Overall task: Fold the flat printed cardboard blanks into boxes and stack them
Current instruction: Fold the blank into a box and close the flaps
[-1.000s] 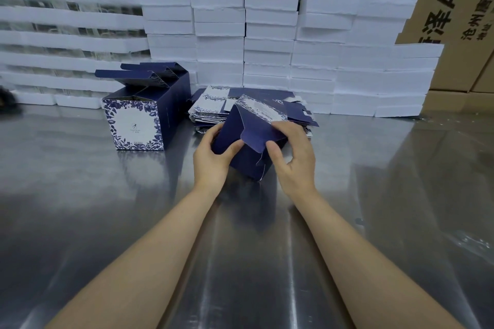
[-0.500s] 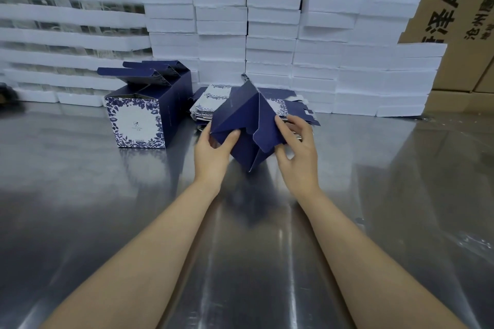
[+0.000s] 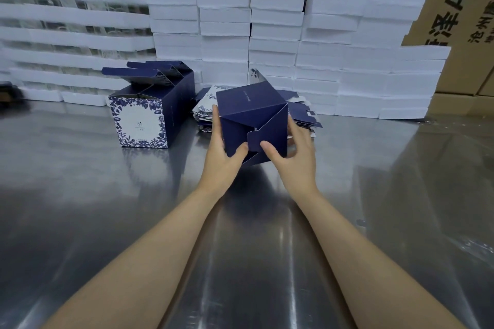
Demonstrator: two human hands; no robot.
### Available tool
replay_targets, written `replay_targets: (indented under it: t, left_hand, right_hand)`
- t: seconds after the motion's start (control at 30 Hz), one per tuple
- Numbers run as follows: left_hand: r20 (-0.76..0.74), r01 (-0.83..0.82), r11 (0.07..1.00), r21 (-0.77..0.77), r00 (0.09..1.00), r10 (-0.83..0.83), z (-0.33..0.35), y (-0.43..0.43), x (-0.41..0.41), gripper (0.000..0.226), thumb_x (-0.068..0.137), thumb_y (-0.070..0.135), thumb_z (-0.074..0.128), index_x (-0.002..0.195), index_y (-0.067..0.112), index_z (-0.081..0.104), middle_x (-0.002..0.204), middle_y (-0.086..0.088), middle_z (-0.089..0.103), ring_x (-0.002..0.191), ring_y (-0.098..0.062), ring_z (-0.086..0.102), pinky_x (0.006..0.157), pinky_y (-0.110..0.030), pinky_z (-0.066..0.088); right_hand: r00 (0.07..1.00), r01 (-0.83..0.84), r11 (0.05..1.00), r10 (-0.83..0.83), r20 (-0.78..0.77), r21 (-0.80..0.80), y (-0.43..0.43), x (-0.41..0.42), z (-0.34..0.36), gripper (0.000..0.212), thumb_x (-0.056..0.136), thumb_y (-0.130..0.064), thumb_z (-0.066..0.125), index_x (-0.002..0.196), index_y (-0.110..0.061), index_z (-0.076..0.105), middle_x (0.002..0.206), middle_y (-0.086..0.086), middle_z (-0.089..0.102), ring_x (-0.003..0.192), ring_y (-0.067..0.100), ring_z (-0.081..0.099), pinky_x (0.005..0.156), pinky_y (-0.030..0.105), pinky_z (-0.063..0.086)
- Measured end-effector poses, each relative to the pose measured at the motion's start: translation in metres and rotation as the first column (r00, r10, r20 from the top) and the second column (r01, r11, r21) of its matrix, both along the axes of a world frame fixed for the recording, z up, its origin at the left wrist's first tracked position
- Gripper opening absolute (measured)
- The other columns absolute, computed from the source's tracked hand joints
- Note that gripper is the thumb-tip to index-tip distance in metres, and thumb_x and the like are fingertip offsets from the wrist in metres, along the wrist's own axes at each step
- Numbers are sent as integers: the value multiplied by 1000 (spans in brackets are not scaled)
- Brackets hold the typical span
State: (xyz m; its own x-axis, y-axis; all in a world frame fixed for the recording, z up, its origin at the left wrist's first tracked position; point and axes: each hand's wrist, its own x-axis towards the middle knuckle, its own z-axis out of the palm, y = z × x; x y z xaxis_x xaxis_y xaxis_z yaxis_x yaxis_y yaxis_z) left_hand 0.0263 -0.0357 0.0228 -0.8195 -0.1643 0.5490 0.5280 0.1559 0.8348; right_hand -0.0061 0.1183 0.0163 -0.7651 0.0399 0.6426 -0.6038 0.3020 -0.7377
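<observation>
the half-folded box (image 3: 251, 115) sits in both hands to the right of the finished box (image 3: 141, 120) and a little nearer the person, tilted so its bottom flaps face the camera; it looks lifted clear of the steel table (image 3: 107, 222), though the lowest corner is hard to judge. the left hand (image 3: 222, 160) grips the left wall, fingers wrapped along the edge and thumb laid on the near flaps. the right hand (image 3: 296, 157) holds the opposite side, fingers curled round behind it and thumb pressing the tabbed flap (image 3: 264, 133) where it overlaps its neighbour. the pile of flat blanks (image 3: 207, 112) lies just right of the finished box, partly hidden behind the held one, and white foam trays (image 3: 267, 35) are stacked behind the finished box. the card looks thin and light, stiff across each panel but willing to bend only at its scored lines, with a smooth printed face that could slide under dry fingers. it is probably best held by the walls close to the corners, since a squeeze mid-panel would cave it in, and the tab likely wants a gentle, square push or it will buckle.
</observation>
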Motion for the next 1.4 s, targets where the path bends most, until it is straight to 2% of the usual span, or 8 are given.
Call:
replay_targets:
  t: [0.17, 0.33, 0.5, 0.63, 0.83, 1.03, 1.23, 1.4]
  left_hand:
    - [-51, -47, 991, -128, 998, 41, 0, 1, 4, 94, 83, 6, 57, 155, 26, 1, 154, 8, 34, 137, -6, 38, 105, -12, 36]
    - [-177, -109, 956, -272, 982, 62, 3, 2, 3, 90, 86, 8, 62, 151, 40, 7, 161, 15, 16, 149, -7, 13, 121, -47, 18]
    - [-186, -139, 946, -293, 979, 87, 4, 0, 4, 74, 94, 21, 56, 149, 41, 11, 161, 11, 20, 148, -11, 17, 118, -49, 25]
    - [-183, -141, 950, -280, 979, 92, 4, 2, 3, 58, 101, 30, 43, 152, 31, 15, 160, 10, 21, 148, -9, 18, 118, -48, 25]
    - [-177, -98, 972, -216, 982, 60, 2, 0, 2, 55, 102, 30, 36, 154, 21, 18, 161, 8, 20, 147, -5, 17, 121, -43, 20]
    - [-152, -55, 989, -135, 988, 34, 0, 3, 6, 55, 104, 28, 31, 154, 11, 17, 160, 2, 22, 144, 2, 20, 115, -13, 18]
    - [-56, -79, 995, -54, 996, 76, -6, 3, 2, 40, 103, 39, 27, 140, 35, 14, 137, 36, 22, 116, 38, 20, 92, 9, 16]
    - [-247, -177, 980, -91, 957, 150, 0, -5, -1, 50, 101, 29, 40, 148, 23, 24, 149, 11, 39, 135, 3, 38, 105, -10, 30]
  right_hand:
    - [993, -107, 984, 112, 29, -143, -1, 1, 0, 63, 76, -33, 76, 130, -29, 43, 120, -23, 57, 111, 1, 58, 90, 19, 51]
    - [997, -67, 969, 70, 8, -238, -4, 1, 0, 84, 78, -28, 73, 148, -26, 26, 120, -24, 60, 103, -3, 61, 85, 16, 52]
    - [998, -64, 983, 60, -28, -174, -5, 1, 0, 99, 83, -26, 70, 149, -49, 0, 112, -51, 49, 98, -12, 59, 84, 9, 48]
    - [999, -29, 981, 23, -35, -191, -4, -2, -2, 97, 83, -26, 70, 148, -49, 1, 112, -45, 54, 96, -9, 61, 80, 8, 48]
    - [1000, -9, 983, 9, -3, -181, -5, 1, 1, 94, 78, -42, 70, 144, -59, 6, 138, -11, 53, 108, 9, 62, 97, 41, 51]
    - [998, -53, 980, 55, 7, -194, -4, 3, -2, 69, 88, -51, 54, 148, -23, 36, 135, -9, 56, 118, 7, 56, 100, 40, 49]
    - [997, -38, 992, 30, -66, -119, -1, 6, -3, 62, 93, -40, 51, 150, -28, 30, 143, -13, 48, 130, 6, 47, 106, 41, 43]
    - [971, 1, 998, 16, -240, 69, -2, 6, -1, 81, 87, -15, 62, 152, -30, 15, 153, -3, 33, 140, 13, 35, 110, 43, 40]
